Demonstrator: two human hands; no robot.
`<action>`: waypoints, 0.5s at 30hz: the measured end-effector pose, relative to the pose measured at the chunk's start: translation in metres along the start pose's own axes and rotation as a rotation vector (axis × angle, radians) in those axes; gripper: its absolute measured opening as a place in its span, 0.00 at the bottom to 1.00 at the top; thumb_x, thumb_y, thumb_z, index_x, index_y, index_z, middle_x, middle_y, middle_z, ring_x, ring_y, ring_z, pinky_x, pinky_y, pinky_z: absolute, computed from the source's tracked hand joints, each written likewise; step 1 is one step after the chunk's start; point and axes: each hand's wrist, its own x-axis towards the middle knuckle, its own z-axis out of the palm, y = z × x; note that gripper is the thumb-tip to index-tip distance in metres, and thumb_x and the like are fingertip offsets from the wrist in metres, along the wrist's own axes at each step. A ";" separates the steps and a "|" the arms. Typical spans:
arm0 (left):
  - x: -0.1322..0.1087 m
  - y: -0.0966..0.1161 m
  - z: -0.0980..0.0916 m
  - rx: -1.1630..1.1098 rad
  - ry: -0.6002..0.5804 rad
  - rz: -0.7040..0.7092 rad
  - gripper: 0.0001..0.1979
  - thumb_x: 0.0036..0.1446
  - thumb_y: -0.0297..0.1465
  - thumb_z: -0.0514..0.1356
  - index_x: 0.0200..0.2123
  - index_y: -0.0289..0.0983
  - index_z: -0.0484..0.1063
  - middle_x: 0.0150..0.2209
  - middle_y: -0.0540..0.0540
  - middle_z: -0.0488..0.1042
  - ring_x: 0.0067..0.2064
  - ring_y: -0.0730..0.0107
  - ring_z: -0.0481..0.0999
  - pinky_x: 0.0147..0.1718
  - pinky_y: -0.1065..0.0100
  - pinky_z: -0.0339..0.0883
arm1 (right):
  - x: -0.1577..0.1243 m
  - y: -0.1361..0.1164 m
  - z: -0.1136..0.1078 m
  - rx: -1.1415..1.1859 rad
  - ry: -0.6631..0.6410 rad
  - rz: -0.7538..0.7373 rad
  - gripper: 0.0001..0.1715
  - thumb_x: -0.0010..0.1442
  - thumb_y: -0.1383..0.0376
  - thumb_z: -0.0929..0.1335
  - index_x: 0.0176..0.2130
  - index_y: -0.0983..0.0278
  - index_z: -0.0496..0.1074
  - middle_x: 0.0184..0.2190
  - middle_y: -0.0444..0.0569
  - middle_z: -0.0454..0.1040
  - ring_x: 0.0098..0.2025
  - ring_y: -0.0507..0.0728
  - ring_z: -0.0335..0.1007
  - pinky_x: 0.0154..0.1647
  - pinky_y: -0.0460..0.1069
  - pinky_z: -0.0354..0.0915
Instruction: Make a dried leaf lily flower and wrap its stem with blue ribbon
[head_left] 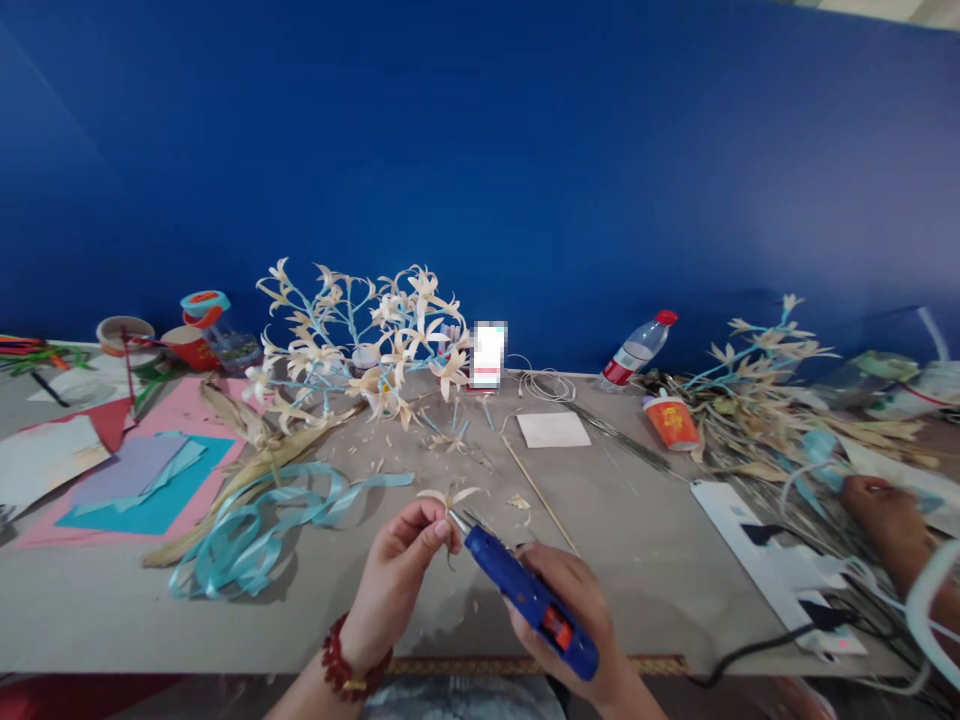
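Note:
Between thumb and fingers, my left hand point(411, 552) pinches a small pale flower point(451, 497) with narrow curling petals. My right hand point(566, 600) is wrapped round a blue glue gun point(517, 590) with a red switch. The gun's metal nozzle points up and left and meets the flower's base, though I cannot tell whether glue is coming out. Beyond my hands stand several light-blue stems with cream flowers point(424, 290). A loose heap of light-blue ribbon point(247, 545) lies left of my left hand.
A white power strip point(772, 570) with plugs and a black cord lies on the right, near another person's hand point(885, 510). Coloured paper point(180, 490) covers the left. A bottle point(637, 350), a red paper cup point(672, 424), a thin stick point(540, 495) and a white card point(553, 430) are farther back.

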 end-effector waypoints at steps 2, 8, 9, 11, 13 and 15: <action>0.000 0.000 0.000 -0.002 0.002 -0.003 0.07 0.55 0.33 0.67 0.30 0.36 0.74 0.26 0.50 0.72 0.30 0.73 0.69 0.33 0.71 0.62 | -0.001 0.001 0.000 -0.004 0.000 0.000 0.08 0.63 0.59 0.63 0.40 0.60 0.67 0.30 0.49 0.77 0.30 0.58 0.77 0.32 0.48 0.70; 0.000 0.000 0.001 0.013 0.013 -0.010 0.08 0.55 0.34 0.67 0.29 0.35 0.74 0.26 0.50 0.72 0.30 0.72 0.69 0.33 0.71 0.62 | -0.002 0.002 0.001 -0.001 0.018 0.002 0.08 0.63 0.59 0.64 0.41 0.60 0.67 0.30 0.49 0.78 0.31 0.58 0.77 0.32 0.48 0.70; 0.000 0.000 0.001 0.014 0.015 -0.011 0.08 0.54 0.34 0.67 0.29 0.35 0.74 0.26 0.50 0.72 0.30 0.72 0.69 0.33 0.71 0.62 | -0.001 0.001 0.001 0.001 0.022 0.000 0.08 0.63 0.59 0.64 0.40 0.60 0.67 0.30 0.49 0.78 0.31 0.57 0.77 0.32 0.48 0.70; 0.000 0.000 0.001 0.013 0.015 -0.013 0.08 0.54 0.34 0.67 0.29 0.36 0.74 0.26 0.50 0.72 0.30 0.72 0.69 0.33 0.71 0.62 | 0.000 0.000 0.001 0.002 0.031 -0.005 0.10 0.64 0.57 0.63 0.40 0.60 0.67 0.29 0.49 0.77 0.30 0.57 0.77 0.32 0.48 0.70; 0.000 -0.001 0.000 0.009 0.013 -0.012 0.08 0.54 0.33 0.68 0.30 0.36 0.74 0.26 0.50 0.72 0.30 0.72 0.69 0.33 0.71 0.62 | 0.000 0.000 0.001 -0.005 0.034 -0.004 0.09 0.64 0.58 0.63 0.40 0.60 0.67 0.29 0.49 0.77 0.30 0.57 0.77 0.32 0.48 0.70; 0.000 -0.001 0.000 0.010 0.013 -0.012 0.08 0.54 0.34 0.67 0.30 0.36 0.74 0.26 0.50 0.72 0.30 0.72 0.69 0.33 0.71 0.62 | -0.001 0.000 0.001 -0.011 0.026 0.008 0.08 0.62 0.60 0.64 0.40 0.60 0.67 0.30 0.49 0.78 0.30 0.58 0.77 0.32 0.48 0.70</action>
